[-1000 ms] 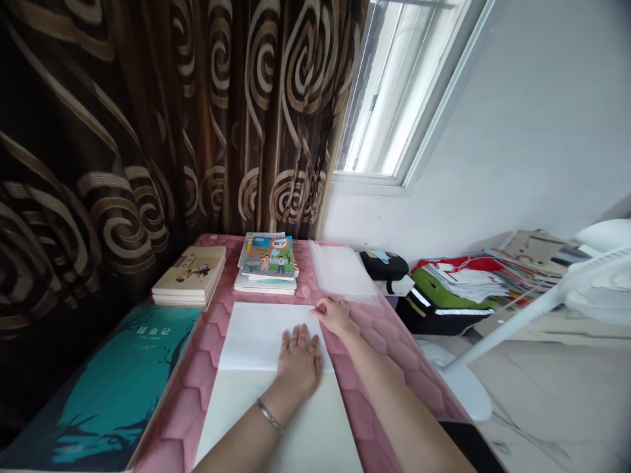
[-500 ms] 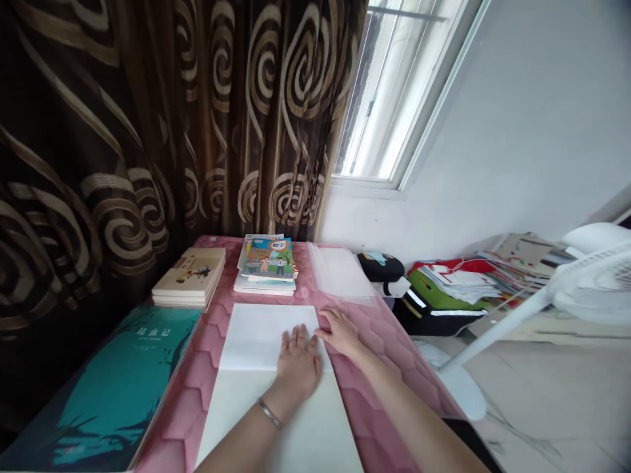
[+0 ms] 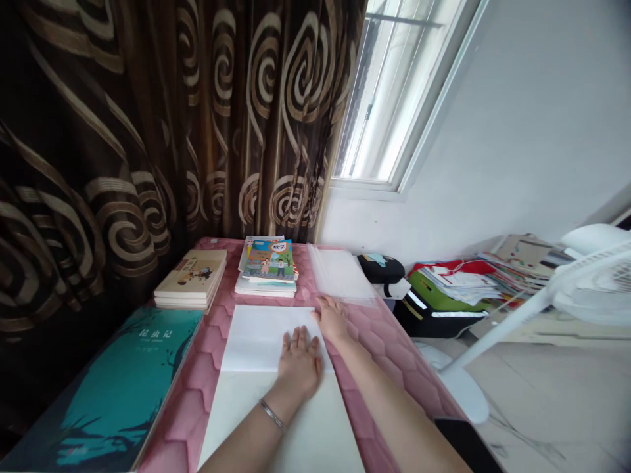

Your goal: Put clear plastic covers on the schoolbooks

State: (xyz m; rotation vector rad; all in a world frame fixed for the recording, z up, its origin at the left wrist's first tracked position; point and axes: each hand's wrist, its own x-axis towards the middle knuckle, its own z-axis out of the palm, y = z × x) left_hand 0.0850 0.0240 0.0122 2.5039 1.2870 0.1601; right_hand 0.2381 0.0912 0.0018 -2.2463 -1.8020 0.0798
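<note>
An open white book or large folded sheet (image 3: 261, 341) lies on the pink quilted table (image 3: 197, 368) in front of me. My left hand (image 3: 298, 364) rests flat on it, fingers stretched out, a thin bracelet on the wrist. My right hand (image 3: 331, 320) lies at the sheet's upper right corner, fingers extended along its edge, just below a clear plastic sleeve (image 3: 340, 276).
A teal-covered book (image 3: 118, 387) lies at the left. Two book stacks, one tan (image 3: 192, 279) and one colourful (image 3: 269, 266), sit at the table's far end by the brown curtain (image 3: 172, 131). On the right stand a white fan (image 3: 566, 289), bags and piled papers (image 3: 458, 282).
My right hand slid back a little along the sheet's right edge and returned to the upper corner. The left hand stayed pressed flat.
</note>
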